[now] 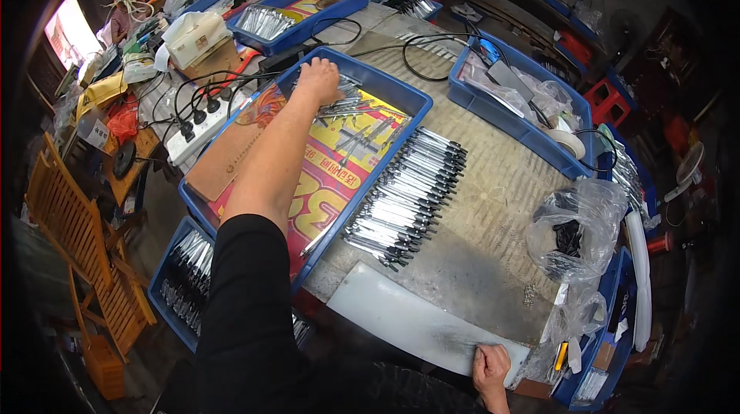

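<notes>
My left hand (320, 81) reaches into the far end of a large blue tray (422, 98). Its fingers curl down onto a heap of loose silver pen barrels (343, 102), and their tips are hidden. Printed yellow and red sheet (327, 183) lines that tray, with a brown cardboard piece (227, 163) beside my forearm. Next to the tray's right side lies a long row of silver pens with black ends (405, 198). My right hand (491, 368) is closed and rests at the right end of a pale flat board (408, 314) by the table's near edge; whatever it holds is hidden.
Blue trays surround the work: one with pens (185, 275) at lower left, one with silver pieces (266, 22) beyond, another with cables and bags (524, 98). A clear bag with black parts (570, 237) sits right. A white power strip (199, 132) and wooden chair (77, 221) stand left.
</notes>
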`<state>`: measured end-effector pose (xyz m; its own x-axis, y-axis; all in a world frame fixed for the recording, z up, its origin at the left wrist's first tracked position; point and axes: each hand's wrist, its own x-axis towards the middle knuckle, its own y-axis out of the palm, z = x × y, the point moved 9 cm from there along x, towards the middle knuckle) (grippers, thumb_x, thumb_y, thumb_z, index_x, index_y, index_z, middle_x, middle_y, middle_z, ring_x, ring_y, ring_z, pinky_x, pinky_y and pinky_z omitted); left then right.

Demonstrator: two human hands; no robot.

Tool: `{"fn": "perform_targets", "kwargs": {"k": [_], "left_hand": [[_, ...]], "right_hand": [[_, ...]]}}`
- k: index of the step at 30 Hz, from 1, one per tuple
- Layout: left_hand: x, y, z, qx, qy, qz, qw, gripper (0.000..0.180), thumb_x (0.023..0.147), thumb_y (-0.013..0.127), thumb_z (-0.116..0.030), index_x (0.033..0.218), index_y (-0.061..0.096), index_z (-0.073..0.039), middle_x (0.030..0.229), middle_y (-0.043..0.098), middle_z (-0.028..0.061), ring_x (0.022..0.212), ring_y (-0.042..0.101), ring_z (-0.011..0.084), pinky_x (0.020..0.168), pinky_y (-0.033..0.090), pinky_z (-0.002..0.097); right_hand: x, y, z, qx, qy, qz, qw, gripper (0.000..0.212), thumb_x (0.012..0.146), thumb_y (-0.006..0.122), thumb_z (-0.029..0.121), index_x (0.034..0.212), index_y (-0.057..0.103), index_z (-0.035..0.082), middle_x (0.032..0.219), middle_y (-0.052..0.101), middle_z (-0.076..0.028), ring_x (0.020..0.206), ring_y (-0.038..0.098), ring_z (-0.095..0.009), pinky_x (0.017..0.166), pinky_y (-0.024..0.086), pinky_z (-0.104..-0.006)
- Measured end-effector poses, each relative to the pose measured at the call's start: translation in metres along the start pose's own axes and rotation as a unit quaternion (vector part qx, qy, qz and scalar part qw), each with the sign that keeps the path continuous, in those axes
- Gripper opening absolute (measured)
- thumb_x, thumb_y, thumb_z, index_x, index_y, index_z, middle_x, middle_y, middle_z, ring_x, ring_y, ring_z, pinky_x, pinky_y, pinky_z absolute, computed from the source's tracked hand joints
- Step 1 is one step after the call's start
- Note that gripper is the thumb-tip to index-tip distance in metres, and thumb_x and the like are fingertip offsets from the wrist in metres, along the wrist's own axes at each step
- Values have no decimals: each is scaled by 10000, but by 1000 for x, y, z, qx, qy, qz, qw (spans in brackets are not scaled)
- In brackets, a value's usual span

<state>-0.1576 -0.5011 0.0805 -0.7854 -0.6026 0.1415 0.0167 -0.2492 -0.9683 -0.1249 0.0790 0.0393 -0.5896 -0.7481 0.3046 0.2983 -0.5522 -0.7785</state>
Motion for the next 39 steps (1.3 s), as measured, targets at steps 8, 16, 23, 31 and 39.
{"fn": "perform_targets", "kwargs": {"k": [8,16,23,31,39], "left_hand": [[17,26,19,-47,-114,171,978,599,536,711,-371,1061,628,-94,1102,591,119,1024,538,300,792,407,461],[24,31,18,-88,-133,200,967,587,521,708,-335,1047,635,-85,1104,589,128,1060,533,311,860,424,441],[22,29,19,-77,-157,153,973,566,540,728,-256,1061,626,-59,1124,577,141,1083,523,319,865,458,387],[28,40,14,-69,-109,122,984,399,628,663,-201,993,645,-43,1049,615,152,980,593,308,813,490,370],[19,27,13,-46,-82,54,994,280,655,618,-141,915,661,-44,970,642,135,933,614,283,780,498,371]], "right_hand": [[2,-1,1,7,13,1,1000,30,725,579,4,754,574,-4,585,479,-114,528,456,-277,508,365,-352],[10,-4,11,-19,26,3,999,34,728,587,16,755,579,-4,583,481,-113,526,460,-270,502,365,-352],[9,-4,11,-14,7,-5,1000,36,723,586,11,753,578,-8,592,499,-116,527,469,-277,506,376,-351],[10,-5,13,-8,9,-4,1000,40,715,590,11,750,580,-4,591,500,-115,528,469,-279,506,377,-355],[5,-1,0,10,25,5,1000,41,706,581,-9,746,578,-11,590,501,-118,527,470,-277,511,378,-353]]}}
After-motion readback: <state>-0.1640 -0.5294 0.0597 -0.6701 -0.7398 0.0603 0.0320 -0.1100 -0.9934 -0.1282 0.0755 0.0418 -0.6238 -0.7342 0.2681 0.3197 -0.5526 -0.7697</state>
